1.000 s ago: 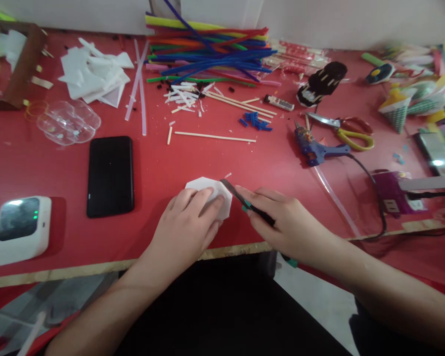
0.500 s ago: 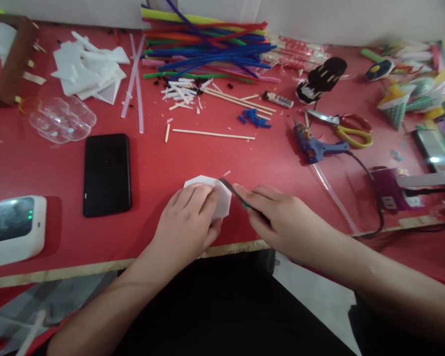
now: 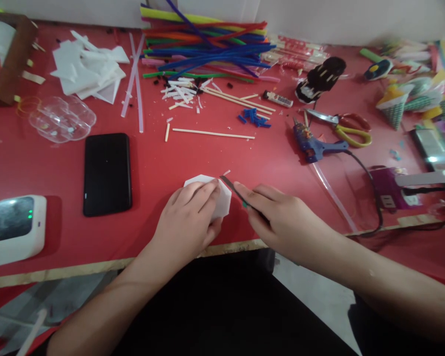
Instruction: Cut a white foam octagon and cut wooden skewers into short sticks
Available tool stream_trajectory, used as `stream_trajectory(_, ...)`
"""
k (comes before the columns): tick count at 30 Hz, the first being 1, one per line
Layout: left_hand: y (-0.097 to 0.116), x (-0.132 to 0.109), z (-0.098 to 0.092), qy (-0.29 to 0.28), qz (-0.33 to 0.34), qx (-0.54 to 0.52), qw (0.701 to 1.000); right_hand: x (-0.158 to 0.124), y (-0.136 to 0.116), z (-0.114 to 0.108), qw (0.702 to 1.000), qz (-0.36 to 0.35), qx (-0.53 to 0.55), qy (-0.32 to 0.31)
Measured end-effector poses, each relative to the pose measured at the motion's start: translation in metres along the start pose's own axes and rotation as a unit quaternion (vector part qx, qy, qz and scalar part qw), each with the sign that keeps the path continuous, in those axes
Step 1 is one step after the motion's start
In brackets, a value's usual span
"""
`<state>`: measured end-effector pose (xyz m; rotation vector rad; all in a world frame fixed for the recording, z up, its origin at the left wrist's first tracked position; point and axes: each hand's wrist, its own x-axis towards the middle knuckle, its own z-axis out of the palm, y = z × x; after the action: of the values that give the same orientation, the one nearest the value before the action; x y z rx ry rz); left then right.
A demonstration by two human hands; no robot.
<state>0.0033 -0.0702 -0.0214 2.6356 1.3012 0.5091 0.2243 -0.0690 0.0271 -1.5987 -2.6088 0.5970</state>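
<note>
While hands point(image 3: 189, 212) sit close, a pale wall point(image 3: 356, 24) backs the red tabletop point(image 3: 170, 160).

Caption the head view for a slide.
On a red table, the left hand rests on a white piece while the right hand holds a knife close beside it.

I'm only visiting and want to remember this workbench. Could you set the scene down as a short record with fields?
Left hand: over a flat, white, many-sided sheet
Right hand: grip around a dark, slim-bladed cutter with green parts
Blade tip: near the sheet's edge; contact unclear
Surface: red tabletop
Far middle: long, thin, multicoloured craft stems
Left side: black rectangular phone
Right side: blue glue gun; metal scissors with red and yellow handles
</note>
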Motion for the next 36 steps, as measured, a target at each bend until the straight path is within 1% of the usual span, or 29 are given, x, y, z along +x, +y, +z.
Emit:
stream_trajectory(4,0.0002,0.0002,-0.0009,-0.008,-0.002,-0.005,1.0,-0.0008,0.0001,0.0021,1.0,0.004,0.003,-0.014)
stream_trajectory(13,0.0003,0.001,-0.0011,-0.01,-0.006,-0.003,1.0,-0.0007,-0.0013,0.0006,1.0,0.008,0.01,-0.006)
stream_trajectory(26,0.0001,0.0002,-0.0014,-0.014,-0.008,-0.016,1.0,0.0006,-0.0007,0.0003,1.0,0.012,0.008,-0.019)
stream_trajectory(31,-0.0003,0.0001,-0.0009,-0.014,-0.005,-0.009,1.0,0.0002,-0.0003,0.0009,1.0,-0.001,0.004,-0.014)
stream_trajectory(36,-0.0001,0.001,-0.0016,-0.016,-0.008,-0.011,1.0,0.0002,-0.0009,0.0001,1.0,-0.002,-0.005,-0.026)
